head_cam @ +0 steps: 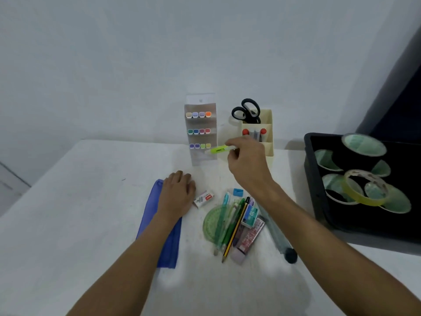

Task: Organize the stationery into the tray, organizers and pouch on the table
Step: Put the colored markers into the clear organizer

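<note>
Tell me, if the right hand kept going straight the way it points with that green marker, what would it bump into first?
Probably the clear marker rack: the right hand holds the green marker with its tip aimed left at the rack's bottom row. Depth is hard to judge, so it might pass just in front.

Glossy black plastic tray [312, 179], blue cloth pouch [150, 215]
</note>
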Action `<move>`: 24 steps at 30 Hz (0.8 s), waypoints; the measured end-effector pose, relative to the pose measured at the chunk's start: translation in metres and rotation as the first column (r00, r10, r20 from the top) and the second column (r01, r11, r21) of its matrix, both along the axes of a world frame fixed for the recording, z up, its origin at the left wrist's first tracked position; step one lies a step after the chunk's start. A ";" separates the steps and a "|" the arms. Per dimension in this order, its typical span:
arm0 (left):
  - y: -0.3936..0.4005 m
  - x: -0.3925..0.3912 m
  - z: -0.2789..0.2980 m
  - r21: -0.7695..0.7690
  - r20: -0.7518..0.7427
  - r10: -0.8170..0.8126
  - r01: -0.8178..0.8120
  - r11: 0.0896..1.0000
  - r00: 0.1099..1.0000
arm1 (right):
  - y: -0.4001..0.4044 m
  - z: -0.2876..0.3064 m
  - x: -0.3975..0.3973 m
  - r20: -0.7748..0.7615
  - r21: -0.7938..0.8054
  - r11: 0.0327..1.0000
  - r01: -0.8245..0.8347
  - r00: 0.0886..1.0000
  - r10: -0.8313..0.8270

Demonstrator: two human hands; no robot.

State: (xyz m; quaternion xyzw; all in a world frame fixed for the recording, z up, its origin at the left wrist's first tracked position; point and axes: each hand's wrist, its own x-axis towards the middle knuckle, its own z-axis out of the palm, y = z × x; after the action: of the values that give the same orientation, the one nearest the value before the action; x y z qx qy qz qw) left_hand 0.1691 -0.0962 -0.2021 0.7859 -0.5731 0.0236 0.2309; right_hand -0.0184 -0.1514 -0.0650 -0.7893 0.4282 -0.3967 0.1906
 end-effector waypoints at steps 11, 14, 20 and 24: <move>-0.001 0.000 -0.009 0.002 -0.014 -0.006 0.006 1.000 1.000 | -0.014 -0.025 0.015 0.018 -0.218 0.976 -0.014 1.000 0.018; -0.001 0.001 -0.009 0.007 0.001 -0.011 0.011 1.000 1.000 | -0.020 -0.033 0.020 -0.023 -0.219 0.975 -0.022 1.000 0.017; -0.002 0.002 -0.012 -0.002 0.008 -0.015 0.015 1.000 1.000 | -0.024 -0.038 0.026 -0.018 -0.212 0.977 -0.036 0.999 0.033; -0.002 0.002 -0.012 -0.023 0.009 -0.013 0.013 1.000 1.000 | -0.017 -0.033 0.021 -0.002 -0.257 0.966 -0.035 0.999 0.036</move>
State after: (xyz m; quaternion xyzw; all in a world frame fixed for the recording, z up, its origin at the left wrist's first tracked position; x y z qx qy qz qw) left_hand 0.1712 -0.0986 -0.2141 0.7792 -0.5791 0.0321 0.2376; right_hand 0.0026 -0.1680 -0.0983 -0.8144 0.3587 -0.4463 0.0944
